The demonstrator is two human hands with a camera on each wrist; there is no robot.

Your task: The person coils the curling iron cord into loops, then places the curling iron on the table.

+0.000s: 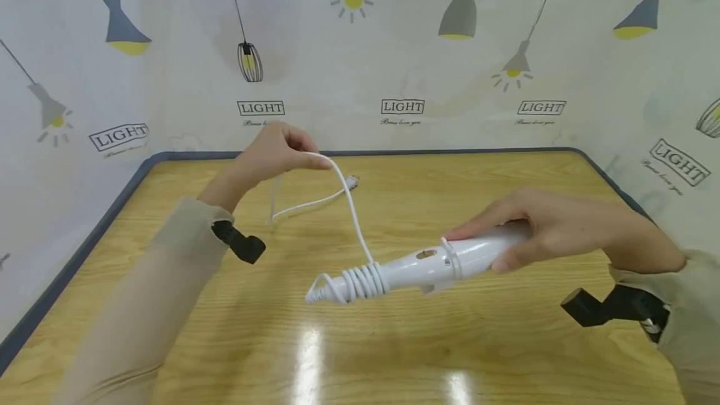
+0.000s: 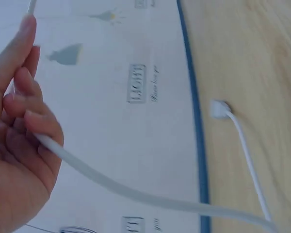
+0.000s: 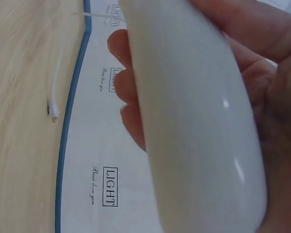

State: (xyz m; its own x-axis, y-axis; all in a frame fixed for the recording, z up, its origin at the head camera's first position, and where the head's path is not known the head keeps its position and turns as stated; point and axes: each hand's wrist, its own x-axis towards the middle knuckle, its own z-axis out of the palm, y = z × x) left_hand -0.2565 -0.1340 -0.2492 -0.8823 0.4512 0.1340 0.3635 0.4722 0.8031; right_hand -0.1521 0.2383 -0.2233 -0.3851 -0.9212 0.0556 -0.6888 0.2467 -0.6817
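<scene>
A white, tapering corded appliance point(image 1: 484, 249) is held up over the table, tilted with its narrow end to the left. My right hand point(image 1: 554, 230) grips its wide, smooth body; in the right wrist view the fingers wrap behind that body point(image 3: 194, 121). Several turns of white cord point(image 1: 362, 283) lie coiled around the narrow end. From the coil the cord rises to my left hand point(image 1: 281, 152), which pinches it between thumb and fingers. Past the left hand the cord droops, leaving the curled fingers in the left wrist view point(image 2: 111, 187). Its plug point(image 1: 351, 182) lies on the table.
The wooden table point(image 1: 478, 355) has a dark blue edge point(image 1: 450, 152) along its back and sides. Behind it stands a pale wall covering point(image 1: 315, 61) printed with lamps. A black wrist mount point(image 1: 239, 242) sits on the left sleeve, another point(image 1: 613, 306) on the right.
</scene>
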